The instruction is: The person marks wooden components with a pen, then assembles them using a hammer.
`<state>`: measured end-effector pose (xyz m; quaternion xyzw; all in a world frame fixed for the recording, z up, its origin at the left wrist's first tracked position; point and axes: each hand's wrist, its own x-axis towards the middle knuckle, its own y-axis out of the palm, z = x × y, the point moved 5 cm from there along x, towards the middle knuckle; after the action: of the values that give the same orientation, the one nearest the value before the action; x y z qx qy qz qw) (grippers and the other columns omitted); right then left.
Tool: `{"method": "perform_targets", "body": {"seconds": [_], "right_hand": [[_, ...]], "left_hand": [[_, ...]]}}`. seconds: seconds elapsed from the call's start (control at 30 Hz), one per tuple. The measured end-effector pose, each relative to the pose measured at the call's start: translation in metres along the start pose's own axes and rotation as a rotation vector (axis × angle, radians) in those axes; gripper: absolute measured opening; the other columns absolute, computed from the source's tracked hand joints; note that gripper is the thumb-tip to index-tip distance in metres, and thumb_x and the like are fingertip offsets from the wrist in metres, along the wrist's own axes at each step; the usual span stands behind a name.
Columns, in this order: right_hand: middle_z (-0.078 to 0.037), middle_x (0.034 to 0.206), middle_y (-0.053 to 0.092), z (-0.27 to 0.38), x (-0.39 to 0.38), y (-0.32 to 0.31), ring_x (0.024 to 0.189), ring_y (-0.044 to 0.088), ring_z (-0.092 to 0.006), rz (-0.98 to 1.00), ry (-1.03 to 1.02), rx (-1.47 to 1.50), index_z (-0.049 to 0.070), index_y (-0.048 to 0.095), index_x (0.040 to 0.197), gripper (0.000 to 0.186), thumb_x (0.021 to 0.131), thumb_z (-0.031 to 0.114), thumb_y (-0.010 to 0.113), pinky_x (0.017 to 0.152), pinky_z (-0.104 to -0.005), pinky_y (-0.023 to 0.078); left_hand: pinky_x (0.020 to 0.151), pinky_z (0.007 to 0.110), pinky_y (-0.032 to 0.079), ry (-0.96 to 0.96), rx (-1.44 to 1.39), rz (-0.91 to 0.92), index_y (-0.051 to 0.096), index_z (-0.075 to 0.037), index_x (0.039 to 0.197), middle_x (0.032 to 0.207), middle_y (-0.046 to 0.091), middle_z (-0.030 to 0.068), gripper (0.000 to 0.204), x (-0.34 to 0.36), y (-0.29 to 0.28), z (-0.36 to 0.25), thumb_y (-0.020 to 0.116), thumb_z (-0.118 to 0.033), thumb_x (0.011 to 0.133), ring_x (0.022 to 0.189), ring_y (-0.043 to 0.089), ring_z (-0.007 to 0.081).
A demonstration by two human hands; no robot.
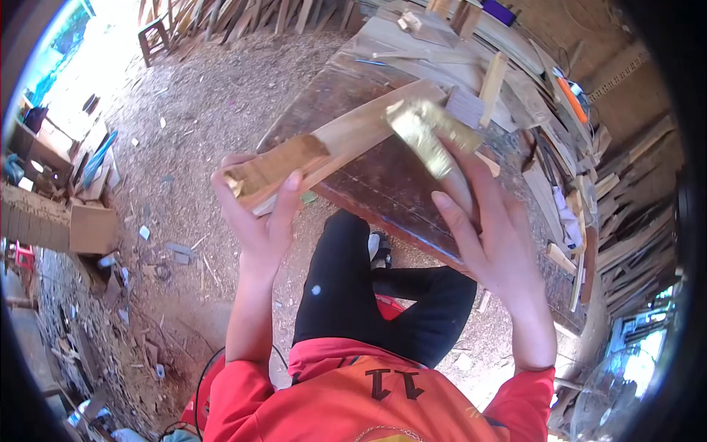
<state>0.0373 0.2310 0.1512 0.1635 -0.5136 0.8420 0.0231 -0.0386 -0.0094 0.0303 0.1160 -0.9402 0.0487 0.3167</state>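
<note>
My left hand (254, 221) is closed on a long pale wooden board (353, 121) with a darker brown block or patch (283, 166) along its near end, angled up over the bench (302, 99). In my right hand (482, 228), fingers are wrapped on a tool (417, 136) with a gold-coloured, crinkled-looking angled head and a pale handle, held just right of the board. Whether that head touches the board or the bench I cannot tell.
Planks and offcuts (493, 88) lie along the bench's back and right, near an orange-handled item (571, 99). Wood piles (243, 15) and a small stool (153, 40) stand behind; more timber (633, 228) leans at right. A box (92, 228) sits left on the shavings-strewn floor.
</note>
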Motion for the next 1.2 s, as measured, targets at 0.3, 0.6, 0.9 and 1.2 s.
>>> {"method": "perform_targets", "body": {"seconds": [0.3,0.6,0.9,1.2], "right_hand": [[-0.013,0.115,0.066,-0.081,-0.047,-0.053,0.096,0.067,-0.0326,-0.04,0.17,-0.541,0.014,0.052,0.134,0.047,0.09,0.025,0.065,0.073,-0.0394,0.052],[-0.013,0.106,0.066,-0.12,-0.064,-0.078,0.097,0.065,-0.0345,-0.163,0.099,-0.717,0.016,0.055,0.13,0.051,0.086,0.038,0.069,0.079,-0.0405,0.052],[-0.013,0.117,0.06,-0.086,-0.047,-0.115,0.108,0.059,-0.0349,-0.271,-0.12,-0.379,0.014,0.052,0.133,0.059,0.081,0.028,0.075,0.089,-0.0413,0.049],[-0.01,0.115,0.064,-0.071,-0.044,-0.107,0.105,0.063,-0.022,0.093,-0.141,0.144,0.006,0.052,0.132,0.08,0.062,0.02,0.088,0.094,-0.0356,0.047]], "left_hand": [[0.089,0.033,0.044,-0.004,-0.076,-0.074,0.04,0.002,0.116,0.108,0.049,0.0137,0.052,-0.004,0.006,-0.002,0.076,-0.017,0.084,0.101,0.053,0.0195],[0.091,0.034,0.048,-0.105,0.008,-0.193,0.045,0.005,0.125,0.114,0.057,0.0153,0.051,0.005,-0.009,-0.016,0.072,-0.019,0.089,0.103,0.058,0.02],[0.086,0.032,0.05,0.088,0.116,-0.21,0.054,0.006,0.118,0.103,0.065,0.0139,0.05,0.044,-0.039,-0.102,0.077,-0.023,0.084,0.094,0.063,0.0178],[0.084,0.029,0.047,0.002,-0.061,0.338,0.064,0.004,0.112,0.099,0.067,0.0098,0.044,0.1,0.055,-0.163,0.068,-0.033,0.089,0.086,0.064,0.0167]]}}
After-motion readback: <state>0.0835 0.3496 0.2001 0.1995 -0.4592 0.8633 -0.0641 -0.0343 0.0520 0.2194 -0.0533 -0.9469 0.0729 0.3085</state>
